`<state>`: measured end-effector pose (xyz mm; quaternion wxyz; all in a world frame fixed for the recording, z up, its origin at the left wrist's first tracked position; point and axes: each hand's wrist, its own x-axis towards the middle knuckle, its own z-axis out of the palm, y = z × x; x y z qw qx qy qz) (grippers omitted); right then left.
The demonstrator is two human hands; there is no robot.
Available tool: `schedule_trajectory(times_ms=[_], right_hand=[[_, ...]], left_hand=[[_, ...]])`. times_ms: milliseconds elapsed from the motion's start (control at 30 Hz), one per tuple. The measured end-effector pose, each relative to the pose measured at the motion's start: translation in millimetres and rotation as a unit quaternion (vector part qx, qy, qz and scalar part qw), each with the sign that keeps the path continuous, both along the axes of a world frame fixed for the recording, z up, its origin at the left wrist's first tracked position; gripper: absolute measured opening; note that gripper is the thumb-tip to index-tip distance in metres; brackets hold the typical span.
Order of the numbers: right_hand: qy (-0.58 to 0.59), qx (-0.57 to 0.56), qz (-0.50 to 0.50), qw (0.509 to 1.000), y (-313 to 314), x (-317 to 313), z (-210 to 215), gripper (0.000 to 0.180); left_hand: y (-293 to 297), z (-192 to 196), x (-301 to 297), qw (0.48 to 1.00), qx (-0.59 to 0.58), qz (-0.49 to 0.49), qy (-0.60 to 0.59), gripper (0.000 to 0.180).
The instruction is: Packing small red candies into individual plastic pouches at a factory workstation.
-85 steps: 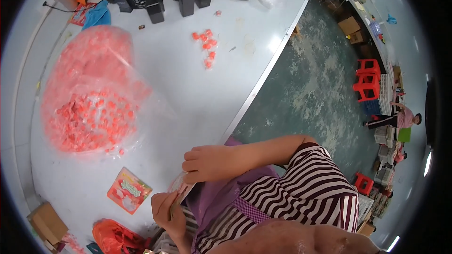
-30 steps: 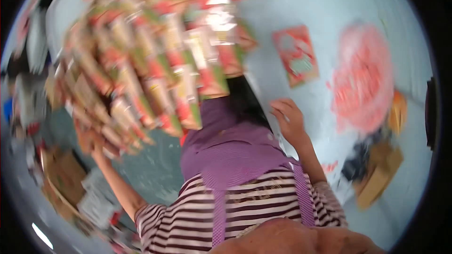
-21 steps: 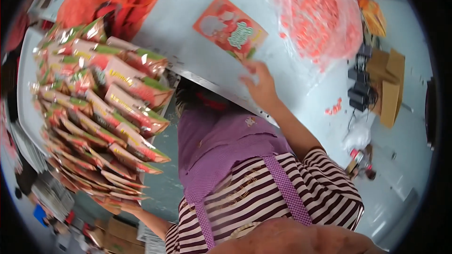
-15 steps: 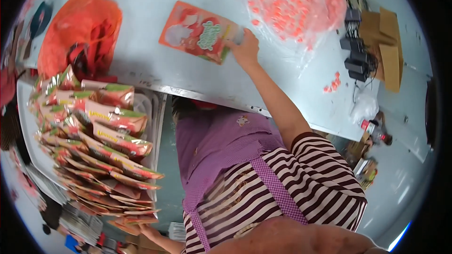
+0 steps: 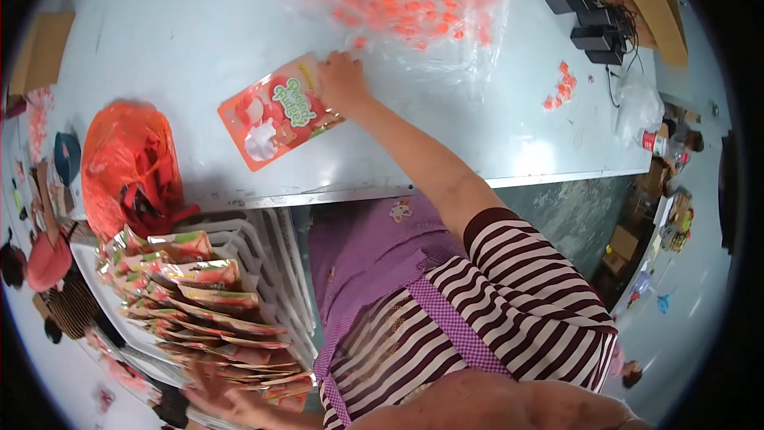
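On the table, my right hand [image 5: 342, 82] grips the upper right end of a flat red and pink candy pouch [image 5: 270, 115]; its fingers are curled over the edge. The pouch lies face up and slanted. At the lower left, my left hand [image 5: 219, 398] is somewhat blurred, with its fingers spread apart. It is beside the near end of a row of similar filled pouches [image 5: 215, 295], which stand packed on edge in a white plastic crate [image 5: 239, 235]. I cannot tell whether its fingertips touch them.
A large clear bag of small red-pink pieces [image 5: 398, 0] lies at the table's far side. An orange plastic bag [image 5: 127, 159] sits at the left edge. Black power adapters [image 5: 593, 28], loose pieces [image 5: 563, 87] and a bottle [image 5: 656, 143] are to the right. Other people are at far left.
The view has shifted. The pouch under my right hand has turned, its gripped end now pointing up and right. My left hand has come off the nearest pouch in the row and spread its fingers.
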<state>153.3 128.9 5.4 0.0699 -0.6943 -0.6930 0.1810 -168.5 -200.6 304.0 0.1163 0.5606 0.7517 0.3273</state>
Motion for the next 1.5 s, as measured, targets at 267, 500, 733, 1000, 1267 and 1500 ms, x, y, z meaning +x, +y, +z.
schedule_trajectory(times_ms=[267, 500, 733, 1000, 1267, 1500], right_hand=[[0.139, 0.008, -0.09, 0.986, -14.3, -26.0, 6.9, 0.034], [0.414, 0.001, -0.084, 0.906, -45.8, 5.0, 18.1, 0.022], [0.522, -0.132, -0.058, 0.841, -72.7, 9.2, 58.1, 0.029], [0.542, -0.276, -0.056, 0.792, -68.7, 41.6, 77.2, 0.047], [0.551, -0.017, -0.039, 0.833, -98.8, 41.5, 79.0, 0.032], [0.609, -0.246, 0.011, 0.754, -88.4, 65.4, 98.2, 0.015]], left_hand=[[188.5, -198.9, 133.8, 0.937, -0.188, -0.144, -0.257, 0.055], [229.1, -238.4, 168.2, 0.928, -0.201, -0.149, -0.275, 0.056], [220.5, -210.3, 201.3, 0.913, -0.198, -0.116, -0.337, 0.055], [224.0, -209.0, 204.1, 0.885, -0.225, -0.137, -0.383, 0.013], [217.1, -197.7, 180.9, 0.961, -0.092, -0.16, -0.206, 0.013], [227.7, -145.2, 182.3, 0.902, -0.13, -0.411, -0.004, 0.037]])
